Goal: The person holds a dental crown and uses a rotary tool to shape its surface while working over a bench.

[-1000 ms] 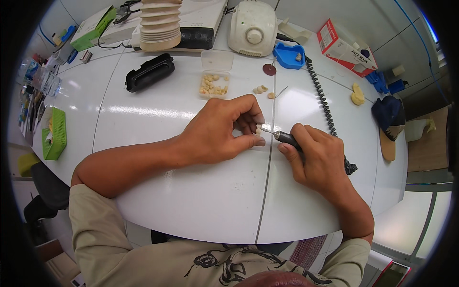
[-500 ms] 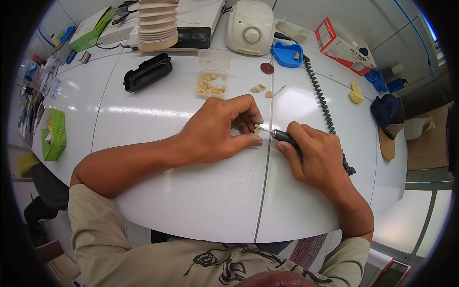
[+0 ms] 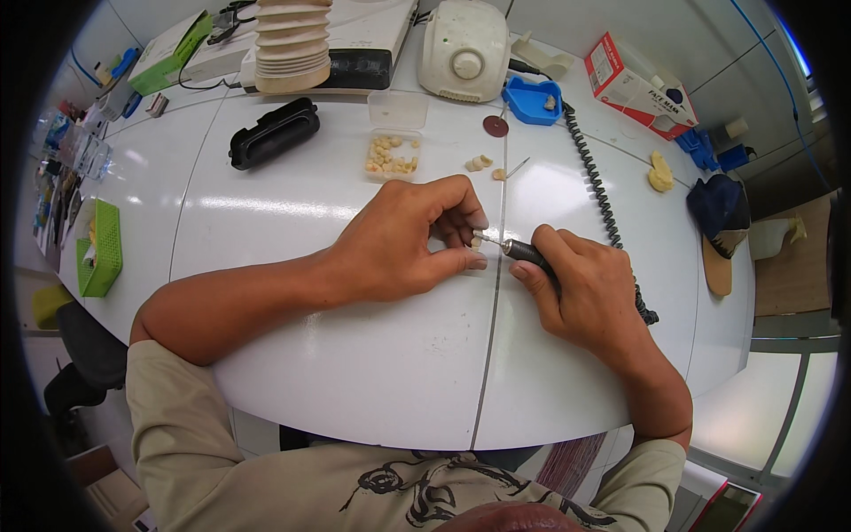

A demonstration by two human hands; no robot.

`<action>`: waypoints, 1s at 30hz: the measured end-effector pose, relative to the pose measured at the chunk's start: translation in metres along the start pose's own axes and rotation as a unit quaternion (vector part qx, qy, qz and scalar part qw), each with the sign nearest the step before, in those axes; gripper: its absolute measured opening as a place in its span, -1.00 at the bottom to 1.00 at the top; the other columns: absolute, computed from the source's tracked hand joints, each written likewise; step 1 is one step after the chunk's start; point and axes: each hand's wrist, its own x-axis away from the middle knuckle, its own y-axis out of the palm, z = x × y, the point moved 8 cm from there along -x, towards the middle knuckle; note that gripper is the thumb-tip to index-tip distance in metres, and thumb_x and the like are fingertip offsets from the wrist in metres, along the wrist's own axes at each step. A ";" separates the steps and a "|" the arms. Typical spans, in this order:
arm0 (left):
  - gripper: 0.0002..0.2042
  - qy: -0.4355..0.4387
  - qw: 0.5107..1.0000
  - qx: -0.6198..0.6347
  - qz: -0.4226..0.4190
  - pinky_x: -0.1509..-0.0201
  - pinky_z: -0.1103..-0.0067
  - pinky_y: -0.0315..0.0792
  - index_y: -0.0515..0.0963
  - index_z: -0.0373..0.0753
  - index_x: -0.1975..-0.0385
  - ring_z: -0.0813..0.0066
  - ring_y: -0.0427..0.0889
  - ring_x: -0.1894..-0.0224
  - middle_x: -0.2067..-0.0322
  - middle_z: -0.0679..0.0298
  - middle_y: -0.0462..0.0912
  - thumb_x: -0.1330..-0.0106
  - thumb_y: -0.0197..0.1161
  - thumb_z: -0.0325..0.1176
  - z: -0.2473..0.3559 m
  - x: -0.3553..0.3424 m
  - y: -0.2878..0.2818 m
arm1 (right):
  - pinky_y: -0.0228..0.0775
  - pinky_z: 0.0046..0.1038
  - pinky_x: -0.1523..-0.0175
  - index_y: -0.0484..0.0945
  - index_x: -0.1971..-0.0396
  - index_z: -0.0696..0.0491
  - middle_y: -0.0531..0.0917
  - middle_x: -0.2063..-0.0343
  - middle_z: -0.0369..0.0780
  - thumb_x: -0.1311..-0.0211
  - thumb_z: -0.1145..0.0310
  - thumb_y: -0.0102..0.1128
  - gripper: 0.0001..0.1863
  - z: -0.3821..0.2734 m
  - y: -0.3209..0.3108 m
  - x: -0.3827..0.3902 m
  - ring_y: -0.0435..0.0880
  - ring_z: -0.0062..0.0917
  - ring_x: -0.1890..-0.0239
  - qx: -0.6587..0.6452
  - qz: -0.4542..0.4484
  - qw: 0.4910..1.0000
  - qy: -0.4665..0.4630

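Observation:
Over the middle of the white table, my left hand pinches a small cream-coloured dental crown between thumb and fingers. Much of the crown is covered by the fingertips. My right hand grips a black rotary handpiece like a pen, its thin metal bit pointing left. The bit's tip meets or nearly meets the crown; which one, I cannot tell. Beyond my left hand stands a clear plastic box with several cream crowns inside. A few loose tooth-coloured pieces lie to its right.
A coiled black cord runs down the right side. At the back are a white control unit, a ribbed suction hose and a blue tray. A black case and a green basket lie left, a cap right.
Both hands stay nearly where they were, with the crown and handpiece still held. No other thing has visibly moved.

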 end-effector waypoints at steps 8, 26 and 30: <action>-0.66 0.002 1.000 -0.007 0.003 0.40 0.64 0.44 0.64 -0.25 0.09 0.66 0.76 0.32 0.35 0.35 0.79 -0.30 0.68 -0.31 -0.001 0.000 -0.001 | 0.45 -0.24 0.48 0.61 0.24 0.03 0.66 0.53 -0.22 -0.54 0.03 0.39 -0.64 0.001 0.001 -0.001 0.69 -0.28 0.56 0.000 -0.008 1.000 0.004; -0.68 -0.006 1.000 0.007 -0.002 0.38 0.66 0.46 0.64 -0.33 0.08 0.66 0.75 0.29 0.32 0.31 0.79 -0.32 0.65 -0.40 -0.001 0.000 0.001 | 0.47 -0.19 0.45 0.62 0.24 0.03 0.68 0.52 -0.21 -0.52 0.06 0.40 -0.67 0.001 -0.002 -0.002 0.72 -0.22 0.53 -0.005 0.002 1.000 0.006; -0.68 -0.004 1.000 0.007 0.002 0.37 0.65 0.46 0.64 -0.33 0.08 0.65 0.76 0.29 0.34 0.31 0.78 -0.32 0.65 -0.39 -0.001 0.000 0.001 | 0.46 -0.19 0.46 0.63 0.24 0.04 0.69 0.53 -0.20 -0.52 0.07 0.40 -0.68 0.000 -0.001 -0.002 0.72 -0.22 0.53 -0.013 -0.007 1.000 -0.001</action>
